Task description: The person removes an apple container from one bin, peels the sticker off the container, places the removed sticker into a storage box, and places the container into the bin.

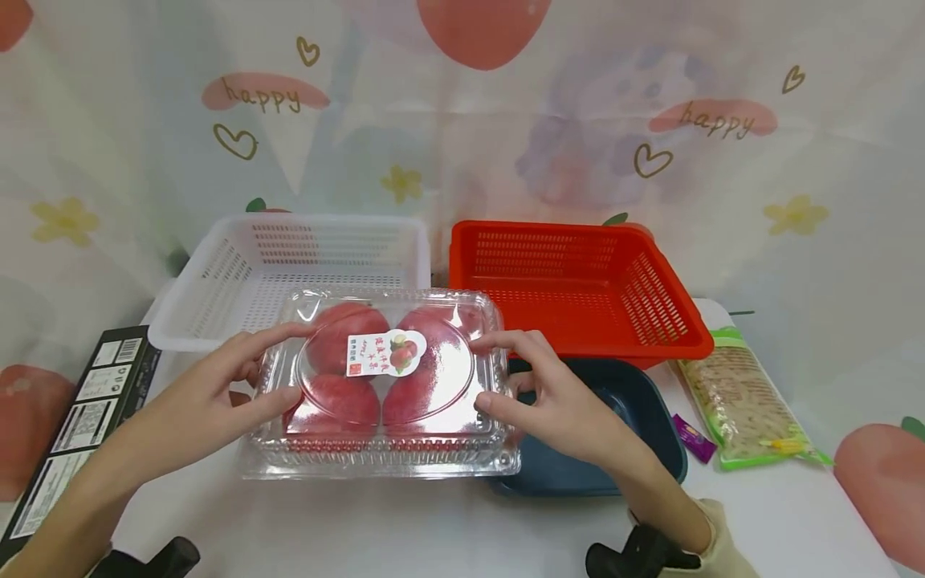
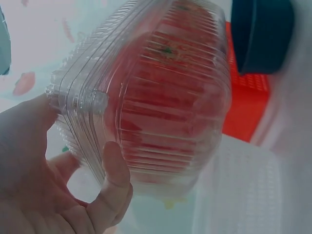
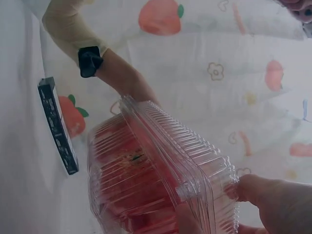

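A clear plastic clamshell box (image 1: 433,445) with several red round fruits inside and a white label (image 1: 385,354) on its lid is held up above the table. My left hand (image 1: 217,393) grips its left side, thumb and index finger on the lid and other fingers curled at the edge, as the left wrist view shows. On the opposite side my right hand (image 1: 560,401) grips the box the same way. In the right wrist view the box (image 3: 131,170) appears tilted, its ribbed wall facing the camera.
A white basket (image 1: 181,313) and a red basket (image 1: 679,297) stand at the back. Right of the box is a dark blue tray (image 1: 661,449), then a purple packet (image 1: 694,438) and a green-edged bag (image 1: 751,401). A black box (image 1: 79,417) lies at the left.
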{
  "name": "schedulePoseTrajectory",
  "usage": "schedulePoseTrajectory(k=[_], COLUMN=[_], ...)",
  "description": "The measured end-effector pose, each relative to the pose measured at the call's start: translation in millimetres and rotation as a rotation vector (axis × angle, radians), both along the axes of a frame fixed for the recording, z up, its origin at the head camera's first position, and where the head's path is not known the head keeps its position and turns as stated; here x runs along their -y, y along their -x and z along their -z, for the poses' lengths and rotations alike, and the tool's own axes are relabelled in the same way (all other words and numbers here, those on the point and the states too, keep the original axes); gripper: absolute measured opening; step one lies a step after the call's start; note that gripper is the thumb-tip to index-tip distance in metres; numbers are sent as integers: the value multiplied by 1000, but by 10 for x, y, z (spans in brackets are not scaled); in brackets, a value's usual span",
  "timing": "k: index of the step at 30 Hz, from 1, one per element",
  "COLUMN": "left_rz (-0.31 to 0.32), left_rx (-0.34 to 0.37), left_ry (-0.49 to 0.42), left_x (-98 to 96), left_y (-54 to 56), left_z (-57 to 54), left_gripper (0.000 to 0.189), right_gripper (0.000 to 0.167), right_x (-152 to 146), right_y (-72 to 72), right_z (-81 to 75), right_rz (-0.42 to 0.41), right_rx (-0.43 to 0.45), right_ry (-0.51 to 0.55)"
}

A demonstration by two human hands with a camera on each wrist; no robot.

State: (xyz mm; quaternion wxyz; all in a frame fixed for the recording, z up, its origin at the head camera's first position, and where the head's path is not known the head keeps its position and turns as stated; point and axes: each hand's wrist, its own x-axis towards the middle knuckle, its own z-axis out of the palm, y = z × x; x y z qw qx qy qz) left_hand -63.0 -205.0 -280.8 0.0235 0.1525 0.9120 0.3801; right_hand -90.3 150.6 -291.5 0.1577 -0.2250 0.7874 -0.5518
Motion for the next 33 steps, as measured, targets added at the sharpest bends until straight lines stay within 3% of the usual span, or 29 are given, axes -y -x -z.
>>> schedulePoseTrajectory(k=[8,11,13,19,26,30,33], left_rz=[-25,-28,-22,-14,45,86,97], left_rx=[23,32,23,114,117,78,101], left_ry=[77,113,129,170,109,86,75], left_x=[241,337,408,616,696,716,719], left_y=[-165,-228,-269,-352,-318,-250,-196], left_z=[146,216,291,532,742,824,855], left_gripper=[62,63,65,70,66,67,67], right_gripper=[54,53,52,50,51,51,54], right_x=[177,245,292,428,534,566,587], right_y=[-109,-151,-183,-247,-228,-205,-176], right_z=[97,130,162,311,501,595,650], right_rz=[-62,-77,-79,-138,-184,-169,-155], right_rx=[129,150,148,163,190,145,98], right_ry=[11,-32,-82,-120,-129,-168,-202])
